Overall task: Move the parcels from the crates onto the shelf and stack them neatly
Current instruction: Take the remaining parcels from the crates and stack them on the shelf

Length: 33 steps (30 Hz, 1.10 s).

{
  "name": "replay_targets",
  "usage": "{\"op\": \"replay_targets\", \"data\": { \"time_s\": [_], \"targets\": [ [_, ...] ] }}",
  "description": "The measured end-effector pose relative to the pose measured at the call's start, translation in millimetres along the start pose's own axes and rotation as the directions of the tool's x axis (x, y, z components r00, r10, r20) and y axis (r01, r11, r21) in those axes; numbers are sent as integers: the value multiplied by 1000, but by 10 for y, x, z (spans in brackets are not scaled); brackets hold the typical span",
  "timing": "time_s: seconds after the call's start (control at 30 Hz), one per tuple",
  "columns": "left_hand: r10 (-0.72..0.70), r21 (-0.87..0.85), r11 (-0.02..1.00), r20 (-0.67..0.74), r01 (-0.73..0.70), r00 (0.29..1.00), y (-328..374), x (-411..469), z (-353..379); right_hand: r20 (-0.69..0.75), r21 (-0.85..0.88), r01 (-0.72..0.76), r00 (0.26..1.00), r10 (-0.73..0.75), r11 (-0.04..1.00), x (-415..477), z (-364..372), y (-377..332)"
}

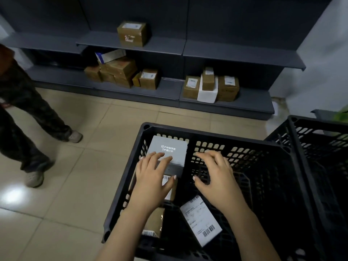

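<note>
Reaching into the crate point(226, 137) with both hands spread and gripping nothing, my left hand point(153, 176) lying on the grey box point(167, 150) in its far-left corner, I should bring my right hand point(216, 178) against the opposite side, then lift level.

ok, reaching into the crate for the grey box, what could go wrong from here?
1. Left grip lies flat on the grey box, right grip is off it: a one-handed lift may drop it back into the crate.
2. A second person stands near the shelf on the left: possible collision while carrying.
3. The lower-shelf pile looks uneven, with a tilted box on top; stacking there may topple it.
</note>
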<state>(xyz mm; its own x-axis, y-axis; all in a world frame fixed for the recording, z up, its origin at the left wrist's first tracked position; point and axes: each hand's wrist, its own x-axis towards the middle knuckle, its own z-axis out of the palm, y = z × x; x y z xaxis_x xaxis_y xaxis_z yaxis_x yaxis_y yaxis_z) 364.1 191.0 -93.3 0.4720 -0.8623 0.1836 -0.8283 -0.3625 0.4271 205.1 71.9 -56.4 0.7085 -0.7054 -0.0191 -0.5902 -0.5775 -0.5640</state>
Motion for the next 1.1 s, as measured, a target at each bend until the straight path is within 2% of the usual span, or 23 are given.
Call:
{"op": "replay_targets", "data": {
  "time_s": [0.17, 0.37, 0.5, 0.83, 0.97, 1.1],
  "targets": [
    [-64, 103, 993, 83, 55, 994, -180, 234, 209, 143, -52, 67, 988, -59, 996, 409, 239, 100],
    [-129, 215, 974, 305, 64, 944, -335, 274, 357, 285, -114, 157, 951, -119, 981, 713, 556, 148],
    [-142, 194, 977, 318, 83, 937, -332, 216, 391, 319, -121, 161, 941, -115, 980, 733, 640, 170],
    [-159, 197, 975, 319, 99, 934, -284, 139, 376, 302, -110, 138, 948, -99, 984, 758, 644, 157],
    [-133, 147, 984, 247, 99, 960, -325, 99, 399, 273, -98, 135, 956, -104, 986, 719, 627, 146],
    [-117, 170, 983, 242, 76, 963, -357, 99, 386, 274, -101, 136, 956, -104, 986, 704, 633, 145]
  ]
}}
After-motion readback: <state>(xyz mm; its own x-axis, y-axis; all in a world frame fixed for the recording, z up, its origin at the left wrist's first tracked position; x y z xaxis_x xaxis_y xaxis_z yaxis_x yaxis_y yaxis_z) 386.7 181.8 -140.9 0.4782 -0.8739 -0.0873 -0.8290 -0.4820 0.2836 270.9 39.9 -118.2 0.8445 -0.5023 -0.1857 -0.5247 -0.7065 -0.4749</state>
